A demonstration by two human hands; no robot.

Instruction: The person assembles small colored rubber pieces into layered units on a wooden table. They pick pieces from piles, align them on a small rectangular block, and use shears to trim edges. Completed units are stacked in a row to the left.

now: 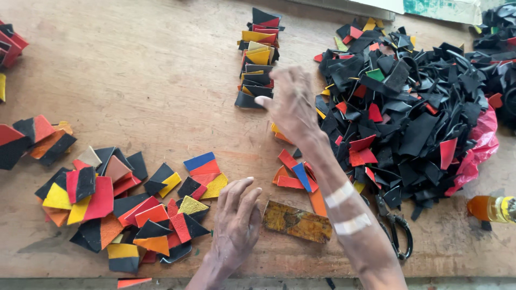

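Right hand (293, 107) at the stacked row's near end.
Fingers spread loosely, holding nothing, it touches the long row of stacked black, yellow and red leather scraps (258, 59), which runs straight away; left hand (234, 220) lies flat, farther back.

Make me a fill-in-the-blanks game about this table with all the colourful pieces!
1. The right hand reaches to a neat ___ of pieces.
2. The left hand lies flat beside a rusty ___ plate.
3. The big pile is mostly ___.
4. The scissors lie near the right ___.

Missing words: row; metal; black; forearm
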